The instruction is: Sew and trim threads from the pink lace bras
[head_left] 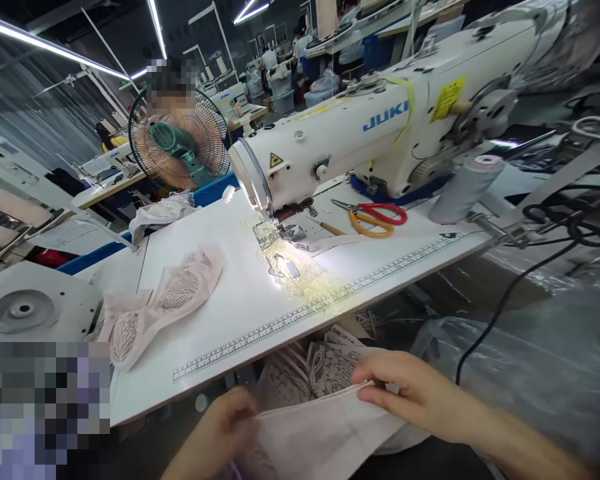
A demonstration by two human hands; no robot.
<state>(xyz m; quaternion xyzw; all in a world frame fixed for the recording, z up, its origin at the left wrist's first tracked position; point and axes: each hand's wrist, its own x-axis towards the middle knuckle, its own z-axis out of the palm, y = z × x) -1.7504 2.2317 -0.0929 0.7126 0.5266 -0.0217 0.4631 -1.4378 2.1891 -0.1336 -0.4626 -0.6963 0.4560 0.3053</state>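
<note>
Below the table's front edge, over my lap, lies a pale pink lace bra (325,420). My right hand (405,393) pinches its upper edge between thumb and fingers. My left hand (230,420), slightly blurred, is closed on the other end, its fingertips partly hidden. Plain fabric stretches between the hands, with lace cups and straps behind it. On the table to the left rests another pale pink lace bra (185,287). A white sewing machine (325,147) stands beyond, its lit needle area above the taped plate (300,267).
Scissors (375,217) with red and orange handles lie beside the machine. A thread cone (467,190) stands right, near a black cable (500,313) and clear plastic (545,360). A printed ruler (280,327) runs along the table edge. Behind is a fan (180,140); a pixelated area covers the lower left.
</note>
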